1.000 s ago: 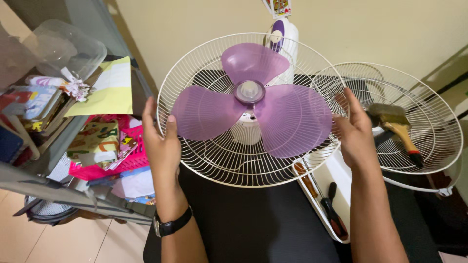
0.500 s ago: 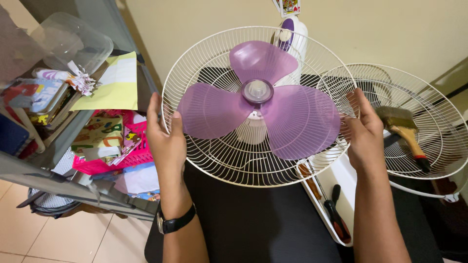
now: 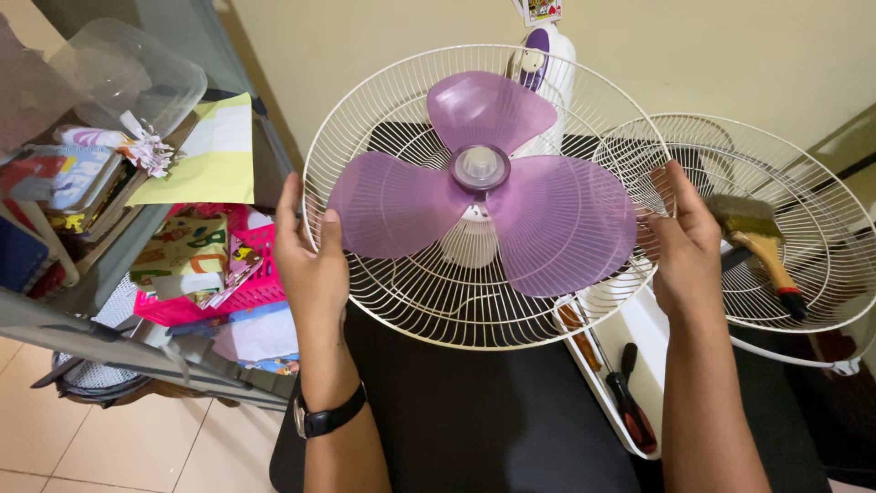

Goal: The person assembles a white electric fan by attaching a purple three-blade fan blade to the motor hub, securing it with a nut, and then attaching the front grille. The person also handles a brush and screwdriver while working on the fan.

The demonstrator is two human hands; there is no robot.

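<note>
The left hand (image 3: 313,265) grips the left rim of the white wire rear guard (image 3: 411,301), thumb over the front of the wires and fingers behind. The right hand (image 3: 686,246) grips the right rim the same way; both grips are closed on the guard. The guard faces the camera, tilted back, with the purple three-blade fan blade (image 3: 482,187) seated at its centre under a translucent hub cap (image 3: 481,166). The white and purple motor housing (image 3: 546,57) shows behind the top of the guard. The assembly is held above a black surface (image 3: 474,420).

The step in hand appears to be positioning or steadying the fan head with the blade fitted. The next move would call for an even two-handed hold so that the guard does not twist.

To the right, a second wire guard (image 3: 803,292) lies flat with a paintbrush (image 3: 757,239) resting on it. A white tray (image 3: 639,338) beside it holds screwdrivers (image 3: 625,397). A pink basket (image 3: 246,292) sits on the shelf at left.
</note>
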